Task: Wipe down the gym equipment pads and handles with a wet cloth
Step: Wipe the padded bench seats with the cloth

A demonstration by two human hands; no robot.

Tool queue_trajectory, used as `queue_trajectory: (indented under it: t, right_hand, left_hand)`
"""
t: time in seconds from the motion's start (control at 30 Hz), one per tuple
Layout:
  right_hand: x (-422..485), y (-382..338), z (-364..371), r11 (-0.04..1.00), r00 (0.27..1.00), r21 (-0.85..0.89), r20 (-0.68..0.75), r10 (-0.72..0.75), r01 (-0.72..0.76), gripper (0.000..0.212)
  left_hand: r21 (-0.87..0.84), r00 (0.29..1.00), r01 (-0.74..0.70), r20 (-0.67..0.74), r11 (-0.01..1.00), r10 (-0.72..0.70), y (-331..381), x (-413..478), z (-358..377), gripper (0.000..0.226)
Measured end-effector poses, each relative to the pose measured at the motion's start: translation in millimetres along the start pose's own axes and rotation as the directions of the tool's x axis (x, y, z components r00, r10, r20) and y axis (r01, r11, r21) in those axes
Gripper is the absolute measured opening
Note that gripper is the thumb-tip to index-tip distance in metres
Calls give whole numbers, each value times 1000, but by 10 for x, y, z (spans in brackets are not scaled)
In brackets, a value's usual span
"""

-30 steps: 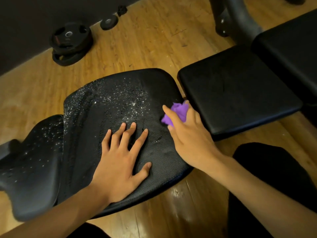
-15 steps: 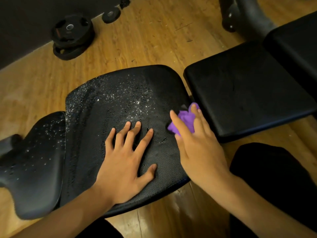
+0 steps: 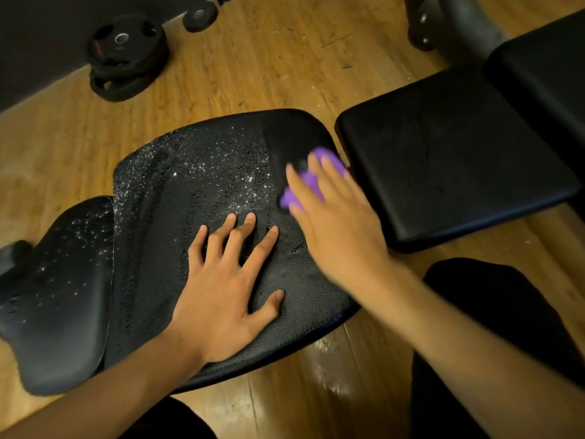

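Left hand flat on the wet middle pad, palm down, fingers spread wide, thumb out toward the pad's near edge. Right hand at the same pad's right edge, blurred, fingers curled over a bunched purple cloth and pressing it to the surface; exact lie of the thumb not readable through the blur. Cloth showing past the fingertips and again beside the knuckles, right at the gap between the middle pad and its right-hand neighbour. Glinting water droplets across the middle pad's far and left parts; a duller, smoother look close around the cloth. Just left of the middle pad, a narrower black pad, also beaded with droplets. Just right of the middle pad, a matte black pad, no droplets visible on it. Beyond that one, part of another black pad and a dark frame post. Black-clad knee near and right of the middle pad. Wooden floor all round, with a shiny patch just below the middle pad's near edge. Stacked weight plates well beyond the middle pad, far left, against a dark wall.
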State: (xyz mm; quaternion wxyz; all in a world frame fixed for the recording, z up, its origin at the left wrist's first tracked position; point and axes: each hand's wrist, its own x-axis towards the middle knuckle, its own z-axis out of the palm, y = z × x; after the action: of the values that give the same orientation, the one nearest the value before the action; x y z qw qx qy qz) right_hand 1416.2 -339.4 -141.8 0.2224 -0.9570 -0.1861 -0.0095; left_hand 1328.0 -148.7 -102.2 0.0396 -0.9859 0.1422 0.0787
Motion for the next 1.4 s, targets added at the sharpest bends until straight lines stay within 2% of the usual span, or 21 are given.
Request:
queue_trajectory:
  t: [0.07, 0.13, 0.2, 0.27, 0.37, 0.43, 0.53, 0.6, 0.67, 0.77, 0.87, 0.93, 1.03, 1.17, 1.23, 1.3, 1.4]
  right_hand:
    - [-802, -96, -84, 1000, 1000, -7, 6, -12, 12, 56]
    - [-1076, -93, -82, 1000, 1000, 11, 23, -18, 18, 60]
    - [-670, -32, -73, 999, 999, -10, 3, -39, 39, 61]
    - [33, 2, -18, 1000, 999, -6, -34, 3, -3, 61]
    - [985, 30, 22, 971, 977, 108, 2, 215, -214, 61]
    - [1051, -5, 38, 957, 961, 94, -8, 277, -275, 61]
    - [329, -29, -36, 957, 961, 106, -21, 274, -271, 63]
    - [-306, -51, -133, 955, 963, 129, 36, 266, -268, 63]
    - [-562, -53, -175, 956, 965, 132, 78, 252, -260, 63]
    - [-76, 0, -83, 963, 966, 88, 62, 249, -254, 62]
    - [675, 62, 25, 954, 964, 135, 12, 267, -266, 59]
    - [840, 91, 40, 955, 963, 134, 1, 269, -266, 58]
    - [409, 83, 9, 970, 976, 104, 14, 219, -219, 59]
    - [-688, -69, -111, 977, 982, 103, 46, 184, -188, 63]
    - [-836, -82, -135, 985, 987, 89, 71, 144, -150, 64]
    - [-473, -10, -97, 986, 984, 61, 106, 145, -152, 63]
    - [467, 38, 20, 995, 994, -11, 44, 104, -104, 61]
  left_hand:
    - [-10, 1000, -6, 4, 1000, 6, 2, 1, -2, 82]
    - [-14, 1000, -4, 8, 1000, 4, -3, -1, -1, 82]
    - [-14, 1000, -5, 12, 1000, 5, -9, 2, -1, 82]
    - [-20, 1000, -3, 15, 1000, 3, -8, 11, -9, 82]
    - [-21, 1000, 6, 13, 1000, -6, 2, 14, -13, 81]
    - [-25, 1000, 9, 17, 1000, -9, 4, 2, -2, 81]
    - [-24, 1000, 10, 22, 1000, -9, 4, -24, -6, 81]
    - [-23, 1000, 7, 16, 1000, -6, 9, -22, -10, 81]
    - [-23, 1000, 1, 16, 1000, -1, 7, -18, -13, 81]
    - [-19, 1000, 0, 16, 1000, 0, 3, -13, -18, 80]
    - [-15, 1000, 4, 20, 1000, -3, 8, 3, -10, 80]
    - [-13, 1000, 8, 20, 1000, -8, 1, 15, -4, 80]
    - [-18, 1000, 10, 27, 1000, -9, 8, -15, -4, 80]
    - [-29, 999, 13, 30, 1000, -12, 24, -24, -23, 81]
    - [-32, 999, 17, 29, 999, -16, 21, -18, -27, 81]
    - [-28, 999, 18, 29, 999, -17, 15, -18, -31, 81]
    - [-27, 1000, 13, 25, 1000, -12, 13, -17, -16, 80]
